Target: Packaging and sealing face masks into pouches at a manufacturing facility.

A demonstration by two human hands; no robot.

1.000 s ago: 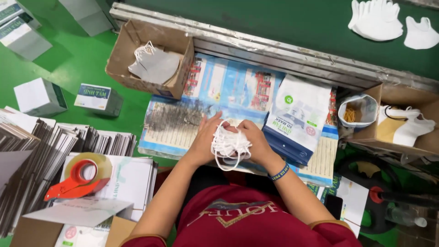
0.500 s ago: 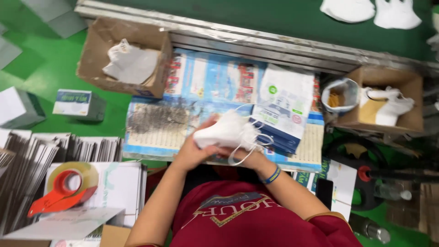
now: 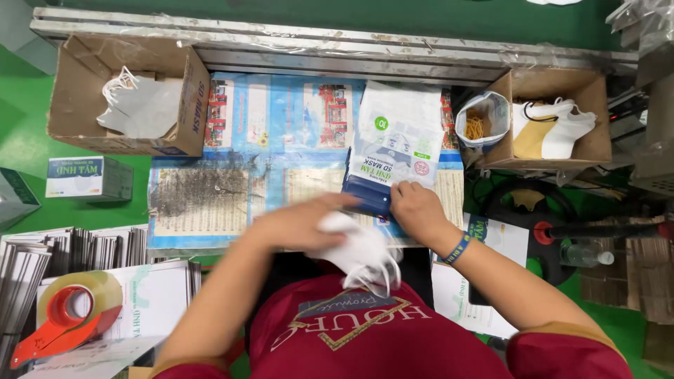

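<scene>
Green floor runs all around a work table (image 3: 210,210) covered in printed paper. Left hand (image 3: 298,221) grips white masks (image 3: 361,256) at its near edge, and right hand (image 3: 415,207) presses flat on a packet stack (image 3: 397,140)

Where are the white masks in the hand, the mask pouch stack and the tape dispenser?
white masks (image 3: 359,253), head view, on the middle of the blurred bundle.
mask pouch stack (image 3: 397,140), head view, on the top pouch's white face.
tape dispenser (image 3: 67,316), head view, on the red frame inside the roll.
</scene>
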